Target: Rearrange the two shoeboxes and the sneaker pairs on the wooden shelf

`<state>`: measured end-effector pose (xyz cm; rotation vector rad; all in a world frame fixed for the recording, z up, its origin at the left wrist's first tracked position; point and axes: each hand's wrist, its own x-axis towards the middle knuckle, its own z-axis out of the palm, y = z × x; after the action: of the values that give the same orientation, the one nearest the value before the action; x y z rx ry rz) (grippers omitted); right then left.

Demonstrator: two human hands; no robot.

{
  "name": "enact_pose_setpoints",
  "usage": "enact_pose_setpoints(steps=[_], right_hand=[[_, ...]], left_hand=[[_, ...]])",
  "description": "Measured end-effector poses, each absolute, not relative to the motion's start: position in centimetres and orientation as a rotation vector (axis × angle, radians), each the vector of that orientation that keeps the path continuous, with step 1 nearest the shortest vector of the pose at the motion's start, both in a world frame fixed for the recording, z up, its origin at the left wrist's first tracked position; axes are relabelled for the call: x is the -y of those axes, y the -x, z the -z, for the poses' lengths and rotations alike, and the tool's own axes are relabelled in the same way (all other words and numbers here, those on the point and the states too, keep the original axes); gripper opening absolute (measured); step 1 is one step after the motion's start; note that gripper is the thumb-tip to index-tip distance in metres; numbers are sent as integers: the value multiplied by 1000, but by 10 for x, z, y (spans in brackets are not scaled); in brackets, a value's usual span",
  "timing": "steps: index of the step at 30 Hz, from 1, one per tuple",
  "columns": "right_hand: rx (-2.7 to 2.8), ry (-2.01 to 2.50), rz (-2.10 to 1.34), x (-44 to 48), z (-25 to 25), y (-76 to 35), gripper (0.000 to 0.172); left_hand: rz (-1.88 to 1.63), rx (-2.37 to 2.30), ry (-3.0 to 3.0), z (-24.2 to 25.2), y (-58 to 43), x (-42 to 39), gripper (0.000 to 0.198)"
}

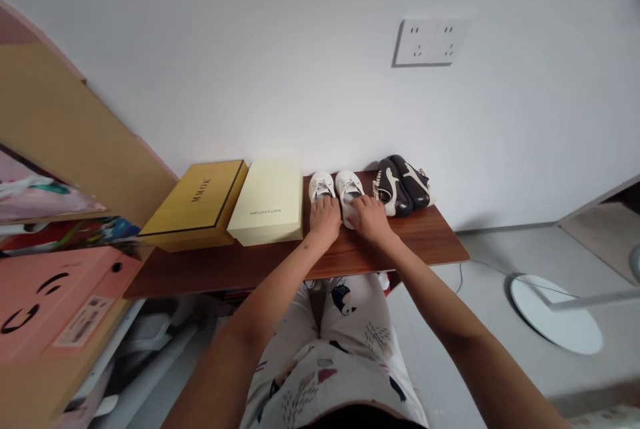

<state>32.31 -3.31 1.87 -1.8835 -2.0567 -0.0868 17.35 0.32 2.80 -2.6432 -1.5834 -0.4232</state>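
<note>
So far, the left hand [325, 219] rests on the near end of the left sneaker [321, 185], and the right hand [373, 221] lies over the right sneaker [349, 187]. The fingers of both hands drape over the white uppers, slightly curved; whether they grip or merely rest, I cannot tell. The sneakers stand side by side near the back edge of the wood-grain shelf board [430, 242], between a cream shoebox [267, 203] and a pair of black-and-white shoes [403, 185]. A yellow shoebox [197, 205] lies beyond the cream one. Risk: a sideways slip of either hand could knock the adjacent box or shoes, as clearance is small.
</note>
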Motion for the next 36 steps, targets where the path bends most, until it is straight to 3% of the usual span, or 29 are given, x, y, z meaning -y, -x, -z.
enact_pose_setpoints(steps=[9,13,18,24,36], right_hand=[[1491,1727,32,68,3,-436,30],[1167,1892,53,63,15,-496,46],[1004,1826,-401,43,29,-530,65],[1120,1669,-586,30,25,-535,58],[1824,2102,143,27,-6,-506,38]], left_hand=[[999,1246,3174,-14,-248,26,48],[1101,1493,3221,8,-288,21,63],[1086,1847,3198,22,-319,2,70],[801,1921,3221,16,-326,-15,43],[-79,1280,3175,-38,-338,-21,43]])
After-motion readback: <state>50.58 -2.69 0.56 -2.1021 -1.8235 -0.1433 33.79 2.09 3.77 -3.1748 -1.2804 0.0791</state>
